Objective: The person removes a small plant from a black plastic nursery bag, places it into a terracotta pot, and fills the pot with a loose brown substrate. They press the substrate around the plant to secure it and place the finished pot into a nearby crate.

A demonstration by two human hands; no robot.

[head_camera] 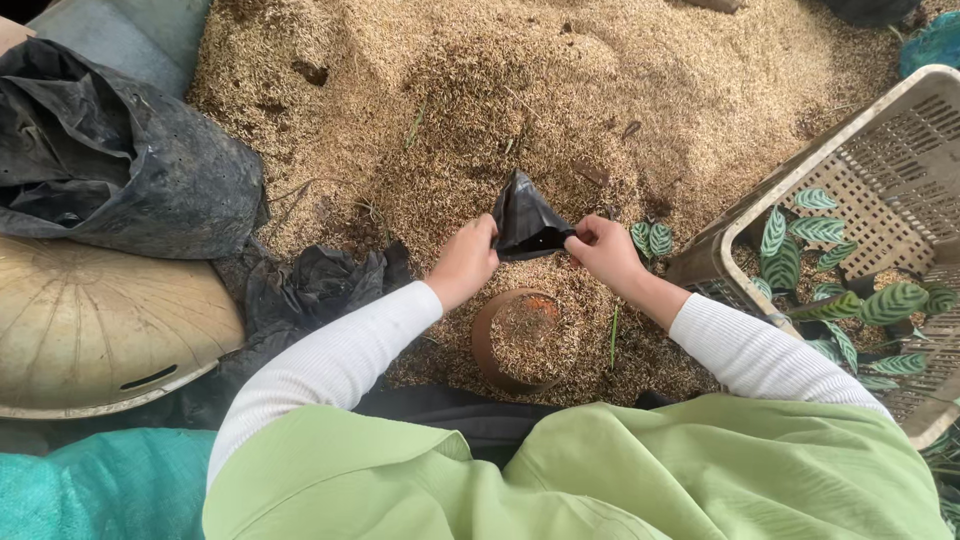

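Currently both hands pinch a small black plastic bag (526, 222) at frame centre, over the rice-husk pile (560, 90): left hand (466, 262) grips its left edge, right hand (603, 250) its right edge, wrists angled inward. Brown pot (520, 342) filled with husk sits just below; slatted crate (880, 170) of striped-leaf plants at right.

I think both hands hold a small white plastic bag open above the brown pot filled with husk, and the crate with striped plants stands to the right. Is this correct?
Not quite: the small plastic bag is black, not white, as the head view shows. The rest holds: left hand and right hand hold it open above the brown husk-filled pot, with the beige plastic crate of striped-leaf plants at right.
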